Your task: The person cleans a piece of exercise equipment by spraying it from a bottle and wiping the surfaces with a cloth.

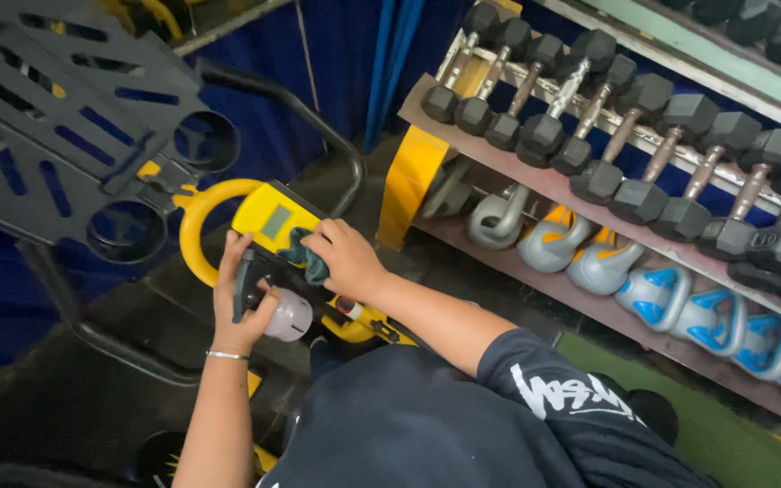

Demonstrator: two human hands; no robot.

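My left hand (239, 303) grips a spray bottle (284, 314) with a black trigger and a pale round body, held just below the yellow console (268, 217) of an exercise machine. My right hand (347, 258) presses a dark teal cloth (305, 256) against the console's lower edge, beside its small grey screen. A yellow ring-shaped handle (193, 221) curves round the console's left side.
A black plastic tray with cup holes (56, 117) spreads at upper left, with a black handlebar (318, 126) behind the console. A rack at right holds several black dumbbells (607, 126) above grey, orange and blue kettlebells (607, 262). Green mat (725, 425) at lower right.
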